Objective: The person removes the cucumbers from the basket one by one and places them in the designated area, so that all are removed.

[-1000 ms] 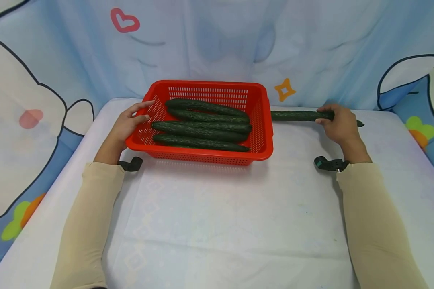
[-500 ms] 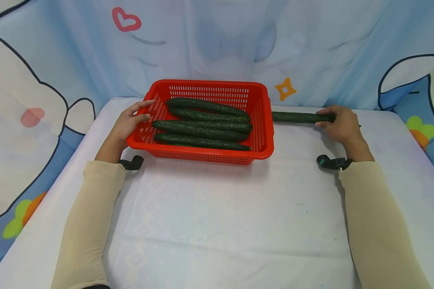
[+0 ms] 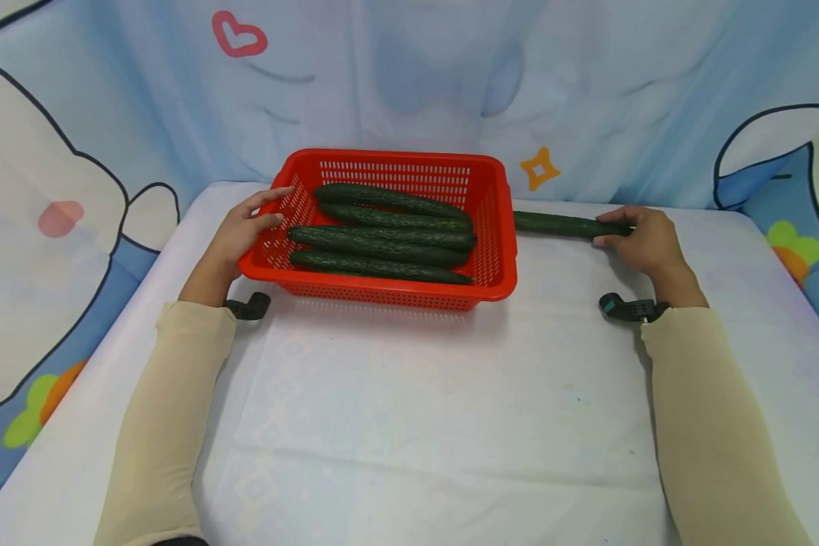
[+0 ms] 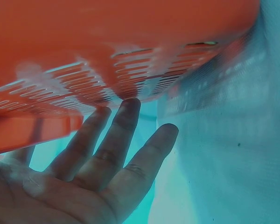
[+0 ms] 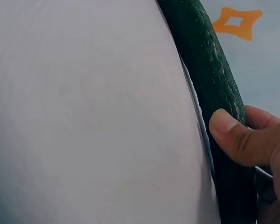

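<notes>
A red plastic basket [image 3: 382, 294] with slotted walls stands on the table and holds several long dark green cucumbers [image 3: 382, 245] lying lengthwise. My left hand [image 3: 239, 231] holds its left end; the thumb and one finger lie over the rim. In the left wrist view, the other fingers [image 4: 130, 116] reach beneath the rim along the outer wall. To the right of the basket, my right hand [image 3: 644, 239] pinches another cucumber [image 3: 553, 223] between thumb and fingers, near its right end. In the right wrist view, the thumb [image 5: 233, 135] presses on the cucumber's near side.
A white cloth [image 3: 423, 409] covers the table. Behind it hangs a light blue printed curtain [image 3: 409, 76], close to the basket and the right-hand cucumber. Each wrist wears a small black camera, such as the right one [image 3: 628, 308].
My right hand has shifted slightly right and nearer to me, and the right end of its cucumber has tilted toward me. The left hand and the basket stay almost in place.
</notes>
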Demonstrator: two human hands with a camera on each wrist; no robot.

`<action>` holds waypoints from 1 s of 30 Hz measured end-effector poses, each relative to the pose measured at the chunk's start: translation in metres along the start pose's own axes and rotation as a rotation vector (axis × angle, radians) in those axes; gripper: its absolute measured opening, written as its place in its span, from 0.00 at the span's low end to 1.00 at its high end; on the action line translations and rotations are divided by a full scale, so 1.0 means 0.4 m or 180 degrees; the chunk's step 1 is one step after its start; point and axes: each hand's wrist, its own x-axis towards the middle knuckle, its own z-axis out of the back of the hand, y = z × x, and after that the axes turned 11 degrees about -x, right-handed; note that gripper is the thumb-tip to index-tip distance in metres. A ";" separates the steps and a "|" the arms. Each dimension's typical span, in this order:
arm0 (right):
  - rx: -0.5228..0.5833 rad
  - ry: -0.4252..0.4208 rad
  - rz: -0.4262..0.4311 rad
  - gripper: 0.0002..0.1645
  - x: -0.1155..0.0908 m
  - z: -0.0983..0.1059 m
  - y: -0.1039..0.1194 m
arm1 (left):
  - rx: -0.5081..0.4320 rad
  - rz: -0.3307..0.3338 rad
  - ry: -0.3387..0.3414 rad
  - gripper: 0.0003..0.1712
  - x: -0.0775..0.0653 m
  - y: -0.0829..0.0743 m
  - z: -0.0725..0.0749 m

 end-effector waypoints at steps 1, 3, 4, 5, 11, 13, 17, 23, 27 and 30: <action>0.0015 0.0014 0.0008 0.30 -0.001 0.001 0.000 | 0.0004 0.0002 -0.0001 0.27 0.000 0.000 0.001; 0.0024 0.0044 0.0040 0.31 -0.001 0.004 -0.001 | -0.0002 0.0014 -0.0008 0.27 -0.002 0.001 0.003; 0.0027 0.0059 0.0055 0.32 -0.001 0.005 -0.002 | 0.0001 0.0019 -0.0006 0.27 -0.002 0.001 0.003; 0.0023 0.0079 0.0061 0.32 -0.001 0.006 -0.003 | 0.0004 0.0019 0.0001 0.27 -0.003 0.001 0.004; -0.0069 0.0173 0.0045 0.35 -0.002 0.018 -0.009 | -0.0043 0.0011 0.0032 0.26 -0.002 0.003 0.004; -0.0086 0.0183 0.0021 0.35 -0.004 0.022 -0.011 | -0.0052 0.0003 0.0040 0.26 -0.003 0.002 0.002; -0.0102 0.0204 -0.0024 0.35 -0.008 0.031 -0.014 | -0.0049 -0.0005 0.0045 0.26 -0.004 0.000 0.000; -0.0157 0.0234 0.0009 0.34 -0.012 0.040 -0.015 | -0.0036 0.0022 0.0045 0.27 -0.006 -0.003 -0.001; -0.0203 0.0259 0.0086 0.35 -0.014 0.047 -0.011 | -0.0038 0.0013 0.0051 0.27 -0.006 -0.004 -0.002; -0.0230 0.0291 0.0123 0.35 -0.018 0.055 -0.002 | -0.0057 0.0003 0.0057 0.27 -0.007 -0.004 -0.002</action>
